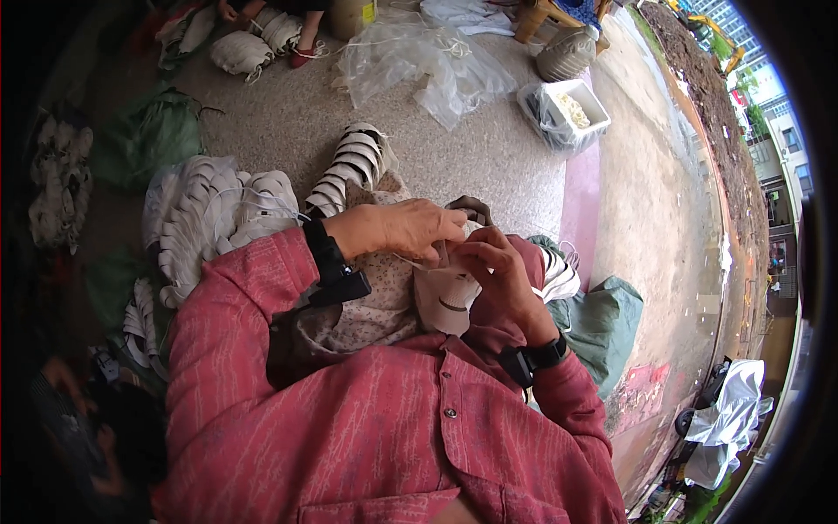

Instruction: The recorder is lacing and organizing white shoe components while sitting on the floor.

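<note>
- A person in a red patterned shirt (367, 428) bent over handwork outdoors, a pale shoe upper (445, 301) upright above the lap, between the forearms and just below the fingers.
- The left hand (406, 229), fingers bent and drawn in narrow, held the upper near its top edge.
- The right hand (499, 262) met it there, thumb and fingers curled close to the left fingertips (whether they had closed on the piece, one cannot tell).
- Black straps (325, 251) circled both wrists, and a flower-printed cloth (375, 301) covered the lap beside the upper.
- Beyond the left forearm, a curved stack of pale uppers (349, 166) rested near a larger pile (196, 218) partly wrapped in clear plastic.
- On the right side, more white pieces (559, 272) showed next to a green bag (607, 327).
- Farther off, a clear plastic sheet (410, 65) lay crumpled on the ground, near a white box (599, 98) with pale contents; at the top edge, another person's red shoe (303, 58) showed.
</note>
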Demonstrator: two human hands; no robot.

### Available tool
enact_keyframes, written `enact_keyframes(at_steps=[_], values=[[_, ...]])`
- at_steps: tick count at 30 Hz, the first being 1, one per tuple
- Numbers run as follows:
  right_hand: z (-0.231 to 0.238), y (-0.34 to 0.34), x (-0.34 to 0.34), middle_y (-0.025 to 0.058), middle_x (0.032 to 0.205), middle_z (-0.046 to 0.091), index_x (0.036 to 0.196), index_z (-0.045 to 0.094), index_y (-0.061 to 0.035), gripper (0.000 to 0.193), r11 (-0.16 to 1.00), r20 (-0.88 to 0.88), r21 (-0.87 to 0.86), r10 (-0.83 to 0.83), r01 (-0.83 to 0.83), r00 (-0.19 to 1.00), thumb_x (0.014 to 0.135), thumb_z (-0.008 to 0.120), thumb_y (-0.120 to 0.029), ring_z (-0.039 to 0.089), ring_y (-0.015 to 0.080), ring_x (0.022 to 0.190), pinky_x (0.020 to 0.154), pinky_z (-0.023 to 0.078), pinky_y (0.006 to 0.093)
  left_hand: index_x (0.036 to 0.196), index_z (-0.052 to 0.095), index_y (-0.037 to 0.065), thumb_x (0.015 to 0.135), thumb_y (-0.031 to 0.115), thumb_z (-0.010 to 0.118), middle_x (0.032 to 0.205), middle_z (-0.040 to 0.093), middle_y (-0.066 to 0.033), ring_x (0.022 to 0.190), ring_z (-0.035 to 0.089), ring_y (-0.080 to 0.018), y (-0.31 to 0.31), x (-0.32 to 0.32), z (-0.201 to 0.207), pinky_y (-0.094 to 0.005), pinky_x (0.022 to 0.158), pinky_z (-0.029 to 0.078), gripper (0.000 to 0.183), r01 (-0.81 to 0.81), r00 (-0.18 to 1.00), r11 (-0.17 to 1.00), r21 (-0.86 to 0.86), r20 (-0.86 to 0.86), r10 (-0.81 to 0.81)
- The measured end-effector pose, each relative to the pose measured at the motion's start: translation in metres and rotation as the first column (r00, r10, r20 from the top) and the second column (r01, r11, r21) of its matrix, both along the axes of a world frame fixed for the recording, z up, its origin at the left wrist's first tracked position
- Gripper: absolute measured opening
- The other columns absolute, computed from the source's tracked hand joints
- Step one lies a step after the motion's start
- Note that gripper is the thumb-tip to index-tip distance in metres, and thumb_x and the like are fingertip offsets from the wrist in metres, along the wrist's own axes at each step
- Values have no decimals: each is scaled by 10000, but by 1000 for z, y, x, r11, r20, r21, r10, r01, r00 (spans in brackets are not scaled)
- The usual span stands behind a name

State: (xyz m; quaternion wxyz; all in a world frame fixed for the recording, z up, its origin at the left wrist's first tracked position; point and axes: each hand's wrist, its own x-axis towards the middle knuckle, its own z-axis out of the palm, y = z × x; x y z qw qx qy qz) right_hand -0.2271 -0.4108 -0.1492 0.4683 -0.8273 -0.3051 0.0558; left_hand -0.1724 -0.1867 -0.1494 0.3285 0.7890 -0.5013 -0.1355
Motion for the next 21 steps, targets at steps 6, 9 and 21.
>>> enact_keyframes(at_steps=[6,9,21], values=[[1,3,9,69,937,553,981,690,-80,183,990,12,-117,83,-81,996,800,704,-58,584,227,865,725,484,338,751,547,44,678,149,734,844,523,-72,766,584,-261,1,-10,-16,-366,672,464,227,-102,984,982,-162,-164,75],[0,7,22,55,944,547,954,699,-104,168,975,-33,-130,176,-179,984,791,715,-69,576,225,878,742,479,334,737,540,44,674,126,745,816,519,-67,750,579,-241,3,-18,-21,-353,652,458,229,-144,972,966,-214,-212,98],[-4,8,23,43,893,513,895,690,-130,128,956,-67,-176,225,-234,972,782,706,-73,554,212,853,736,466,326,725,543,45,688,73,780,801,505,-51,723,558,-202,4,-31,-26,-327,624,438,241,-208,969,931,-299,-195,154]])
